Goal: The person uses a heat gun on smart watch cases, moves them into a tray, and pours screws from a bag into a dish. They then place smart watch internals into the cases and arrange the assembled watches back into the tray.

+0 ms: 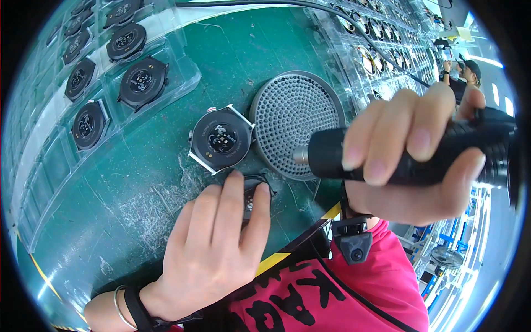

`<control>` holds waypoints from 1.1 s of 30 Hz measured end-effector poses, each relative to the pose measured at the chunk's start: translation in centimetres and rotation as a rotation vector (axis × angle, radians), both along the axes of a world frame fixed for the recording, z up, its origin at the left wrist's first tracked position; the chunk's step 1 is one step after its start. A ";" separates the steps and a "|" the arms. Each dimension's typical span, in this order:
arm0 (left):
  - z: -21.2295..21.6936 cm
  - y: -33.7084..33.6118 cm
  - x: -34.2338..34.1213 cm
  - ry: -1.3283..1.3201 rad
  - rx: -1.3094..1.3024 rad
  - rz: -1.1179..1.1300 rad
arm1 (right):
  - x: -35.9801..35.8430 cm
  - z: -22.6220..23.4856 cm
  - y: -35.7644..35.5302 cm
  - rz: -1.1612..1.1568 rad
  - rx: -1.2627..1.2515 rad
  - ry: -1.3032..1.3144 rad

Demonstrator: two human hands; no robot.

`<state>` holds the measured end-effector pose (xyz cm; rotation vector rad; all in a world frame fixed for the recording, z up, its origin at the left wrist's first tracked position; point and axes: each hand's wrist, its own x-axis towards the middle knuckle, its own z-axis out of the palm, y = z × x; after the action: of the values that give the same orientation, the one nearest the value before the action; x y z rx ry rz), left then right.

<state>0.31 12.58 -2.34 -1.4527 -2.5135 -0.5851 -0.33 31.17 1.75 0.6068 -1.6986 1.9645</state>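
Note:
My right hand [399, 119] is wrapped round a black electric screwdriver [326, 154], whose short metal tip points left over a round grey screw dish [296, 119]. The dish's top is a plate full of small holes. On the green mat, my left hand [213, 246] grips a dark watch case [255, 180] between thumb and fingers; the hand hides much of it. Just beyond those fingertips lies another watch case [221, 139], back side up, black with silvery lugs, beside the dish's left rim.
Clear plastic trays [191, 77] with several black watch cases [142, 83] fill the left. At the far right, more trays [381, 27] hold ring-like parts. A black cable [354, 27] crosses the back. Yellow-black tape [274, 261] marks the table's near edge. Another person [470, 74] is in the right background.

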 end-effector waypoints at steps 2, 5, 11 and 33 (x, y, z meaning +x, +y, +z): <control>0.3 -0.1 0.3 -0.057 -0.013 0.009 | 0.2 -0.2 0.0 -0.159 -0.118 -0.008; 0.5 -0.1 0.6 -0.172 -0.041 0.035 | -0.7 -0.2 1.2 -0.025 0.032 0.012; 0.1 -0.2 0.6 -0.171 -0.028 0.032 | -0.8 0.0 2.1 0.064 0.185 -0.001; 0.3 -0.1 0.4 -0.162 -0.019 0.047 | 1.1 0.6 1.4 0.151 0.005 -0.016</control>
<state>0.73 12.46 -2.07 -1.4012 -2.6748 -0.6987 0.77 32.59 2.33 0.7431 -1.7121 2.0734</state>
